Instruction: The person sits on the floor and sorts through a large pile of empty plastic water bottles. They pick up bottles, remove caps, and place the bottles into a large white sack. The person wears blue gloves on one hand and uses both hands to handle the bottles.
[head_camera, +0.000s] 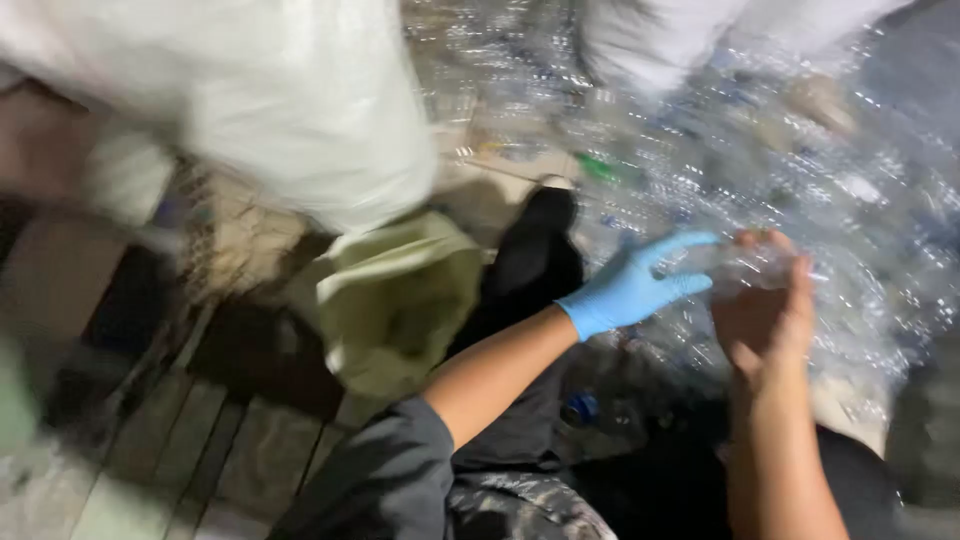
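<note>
The view is blurred by motion. My left hand wears a light blue glove and reaches to the right, its fingers touching a clear plastic bottle. My bare right hand is curled around that bottle from the right side. Both hands hold it over a large heap of clear plastic bottles that fills the upper right. My legs in dark trousers stretch forward under my left forearm.
A pale green sack stands open left of my leg. A big white sack looms at the upper left. Wooden planks cover the floor at the lower left. A blue bottle cap lies near my lap.
</note>
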